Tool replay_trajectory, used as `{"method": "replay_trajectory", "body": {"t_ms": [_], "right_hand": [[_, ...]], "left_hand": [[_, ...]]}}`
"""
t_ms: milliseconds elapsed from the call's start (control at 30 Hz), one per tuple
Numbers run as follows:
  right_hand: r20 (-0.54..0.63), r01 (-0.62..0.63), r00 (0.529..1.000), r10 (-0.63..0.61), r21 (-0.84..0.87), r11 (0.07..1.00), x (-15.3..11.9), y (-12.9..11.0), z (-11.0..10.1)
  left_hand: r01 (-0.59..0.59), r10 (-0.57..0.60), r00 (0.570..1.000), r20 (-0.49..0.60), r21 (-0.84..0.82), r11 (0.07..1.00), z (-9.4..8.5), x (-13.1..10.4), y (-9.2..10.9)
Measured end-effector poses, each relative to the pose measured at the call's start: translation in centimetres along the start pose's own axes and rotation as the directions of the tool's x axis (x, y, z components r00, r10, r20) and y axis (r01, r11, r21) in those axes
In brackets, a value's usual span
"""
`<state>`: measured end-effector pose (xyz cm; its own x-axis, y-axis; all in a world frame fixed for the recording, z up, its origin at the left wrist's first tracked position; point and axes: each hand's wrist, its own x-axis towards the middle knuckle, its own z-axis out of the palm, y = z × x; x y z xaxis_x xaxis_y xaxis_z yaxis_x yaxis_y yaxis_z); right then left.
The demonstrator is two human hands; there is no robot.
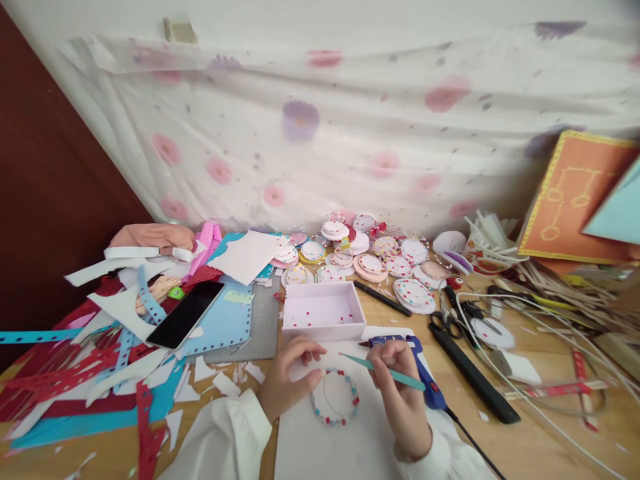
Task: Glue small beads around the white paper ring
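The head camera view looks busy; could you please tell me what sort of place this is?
Probably a handicraft workspace at a wooden table, judging by the blue glue gun, the beaded ring and the heaped offcuts.

On the surface (pixel 535 440), a ring of beads (pixel 336 421) is lying on a sheet (pixel 330 459), with the left hand (pixel 293 379) and the right hand (pixel 400 400) flanking it, tweezers (pixel 411 381) resting in the right. Just behind, a box (pixel 323 330) is standing with loose beads (pixel 309 313) inside. Stacked discs (pixel 414 293) are crowding behind that, before a hanging cloth (pixel 345 127). Leftward, a phone (pixel 187 313) is lying among scraps (pixel 145 427); rightward, a glue gun (pixel 434 393) is lying beside the right hand, with scissors (pixel 453 325) sitting farther back.
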<state>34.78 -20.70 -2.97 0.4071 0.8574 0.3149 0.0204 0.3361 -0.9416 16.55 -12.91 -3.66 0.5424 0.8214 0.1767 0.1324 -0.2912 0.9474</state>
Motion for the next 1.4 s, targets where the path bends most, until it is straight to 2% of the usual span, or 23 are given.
{"method": "replay_trajectory", "body": {"t_ms": [67,167,333,567,800,1000,1400], "right_hand": [[0.057,-0.06,0.997,0.056,0.083,0.995,-0.2,0.0,-0.2],[0.133,-0.126,0.985,0.108,0.138,0.982,-0.3,-0.2,-0.1],[0.216,-0.18,0.964,0.153,0.112,0.977,-0.5,-0.1,0.2],[0.261,-0.175,0.954,0.146,0.093,0.98,-0.5,-0.2,-0.1],[0.361,-0.215,0.915,0.181,0.056,0.975,-1.0,0.1,-0.3],[0.373,-0.186,0.91,0.179,-0.017,0.982,-1.0,0.2,-0.4],[0.386,-0.18,0.905,0.181,-0.04,0.983,-0.8,0.1,-0.3]], "left_hand": [[-0.095,0.084,0.99,0.116,0.089,0.992,0.0,0.0,-0.1],[-0.183,0.132,0.962,0.237,0.205,0.962,0.0,0.2,0.0],[-0.25,0.16,0.934,0.319,0.265,0.931,0.0,0.6,0.1],[-0.286,0.184,0.923,0.339,0.282,0.916,0.3,0.8,0.6],[-0.259,0.171,0.937,0.306,0.273,0.926,0.5,0.6,0.7],[-0.235,0.143,0.939,0.312,0.28,0.931,0.5,0.6,0.9],[-0.246,0.149,0.937,0.316,0.296,0.923,0.5,0.6,0.7]]}}
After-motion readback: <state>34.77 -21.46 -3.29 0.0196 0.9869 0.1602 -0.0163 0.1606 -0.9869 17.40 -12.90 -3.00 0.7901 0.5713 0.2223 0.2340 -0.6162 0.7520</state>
